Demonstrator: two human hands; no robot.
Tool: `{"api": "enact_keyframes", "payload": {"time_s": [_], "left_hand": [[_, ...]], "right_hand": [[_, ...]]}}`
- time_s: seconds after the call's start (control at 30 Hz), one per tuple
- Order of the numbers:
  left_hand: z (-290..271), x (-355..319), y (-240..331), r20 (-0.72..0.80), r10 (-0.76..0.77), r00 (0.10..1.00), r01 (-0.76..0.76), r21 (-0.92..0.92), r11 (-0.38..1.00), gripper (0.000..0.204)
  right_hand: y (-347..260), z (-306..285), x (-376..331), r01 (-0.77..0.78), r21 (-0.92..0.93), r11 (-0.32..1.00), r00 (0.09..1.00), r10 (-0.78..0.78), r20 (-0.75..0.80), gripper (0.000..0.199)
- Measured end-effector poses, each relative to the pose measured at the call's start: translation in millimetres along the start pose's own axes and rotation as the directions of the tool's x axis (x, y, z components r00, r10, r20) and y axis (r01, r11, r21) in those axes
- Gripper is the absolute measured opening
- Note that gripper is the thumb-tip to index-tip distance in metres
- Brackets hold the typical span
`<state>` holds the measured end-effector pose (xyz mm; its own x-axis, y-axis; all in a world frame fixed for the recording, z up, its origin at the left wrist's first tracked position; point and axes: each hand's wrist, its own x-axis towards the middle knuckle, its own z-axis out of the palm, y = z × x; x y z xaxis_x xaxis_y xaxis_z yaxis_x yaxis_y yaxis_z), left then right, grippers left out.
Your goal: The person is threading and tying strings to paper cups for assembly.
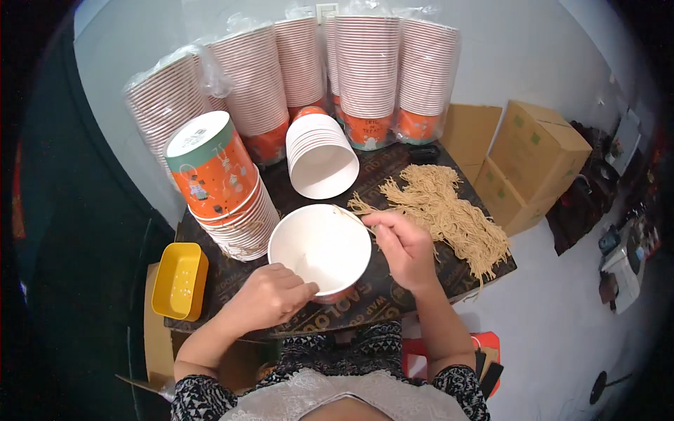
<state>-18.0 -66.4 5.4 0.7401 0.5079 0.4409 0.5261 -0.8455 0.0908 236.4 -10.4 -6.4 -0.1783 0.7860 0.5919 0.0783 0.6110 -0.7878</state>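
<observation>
The white paper bowl, light and easily crushed, sits on the dark tabletop, steadied at its near rim by the left hand's curled fingers, while the right hand pinches a limp tan string over its far rim.

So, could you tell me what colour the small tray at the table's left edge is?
Yellow tray; head view.

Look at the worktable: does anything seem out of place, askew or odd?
Yes. Two cup stacks lie tipped on their sides, not upright like the wrapped stacks behind. Tan strings sprawl loose across the table.
</observation>
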Motion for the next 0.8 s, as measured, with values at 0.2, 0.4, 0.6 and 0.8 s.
{"api": "enact_keyframes", "payload": {"time_s": [0.2, 0.4, 0.6, 0.8], "left_hand": [[26, 18, 11, 0.016, -0.225, 0.974, 0.218, 0.191, 0.957, 0.03], [35, 33, 26, -0.465, -0.039, 0.884, 0.12, 0.146, 0.982, 0.026], [66, 16, 59, -0.287, -0.282, 0.915, 0.26, -0.113, 0.959, 0.041], [102, 16, 59, 0.012, -0.603, 0.798, 0.449, -0.678, 0.581, 0.032]], "right_hand": [[7, 12, -30, -0.381, 0.814, 0.439, 0.899, 0.38, 0.216, 0.019], [29, 22, -43, -0.226, 0.974, -0.031, 0.905, 0.362, 0.222, 0.028], [30, 27, -42, -0.149, 0.979, -0.137, 0.92, 0.344, 0.188, 0.031], [27, 32, -41, -0.168, 0.973, -0.159, 0.916, 0.34, 0.214, 0.032]]}}
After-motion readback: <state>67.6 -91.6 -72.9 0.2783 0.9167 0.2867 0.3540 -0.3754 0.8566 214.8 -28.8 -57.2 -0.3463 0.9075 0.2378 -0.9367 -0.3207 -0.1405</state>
